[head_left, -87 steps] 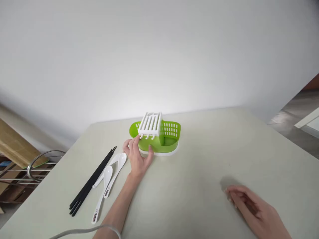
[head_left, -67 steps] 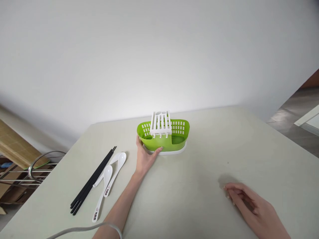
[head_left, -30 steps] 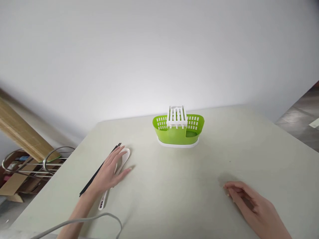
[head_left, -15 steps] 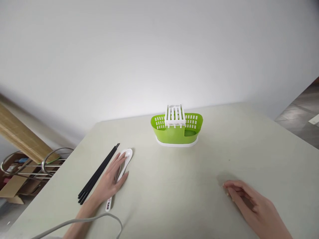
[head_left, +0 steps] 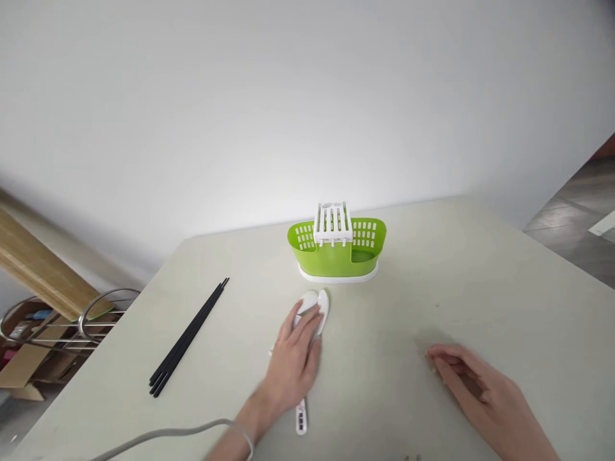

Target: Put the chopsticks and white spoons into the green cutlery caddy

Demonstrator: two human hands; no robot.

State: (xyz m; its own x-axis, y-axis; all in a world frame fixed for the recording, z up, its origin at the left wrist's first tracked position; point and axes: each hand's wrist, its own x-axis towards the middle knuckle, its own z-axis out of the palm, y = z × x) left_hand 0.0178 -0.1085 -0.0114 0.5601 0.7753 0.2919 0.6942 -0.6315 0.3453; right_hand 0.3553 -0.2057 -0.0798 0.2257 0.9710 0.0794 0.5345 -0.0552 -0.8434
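Note:
My left hand is closed over white spoons in the middle of the table, in front of the basket. Two spoon bowls show past its fingertips, and a patterned handle end sticks out below the wrist side. The rest of the spoons is hidden under the palm. Behind them stands a green cutlery basket with a white slotted top and a white base. My right hand rests on the table at the right, thumb and fingers curled together, with nothing visible in it.
Several black chopsticks lie side by side at the left. A grey cable crosses my left forearm. Past the table's left edge are a metal rack and a cardboard box. A white wall rises behind the table.
My left hand has moved right, from beside the chopsticks to the middle, and the white spoons have come along with it. My right hand stays nearly where it was.

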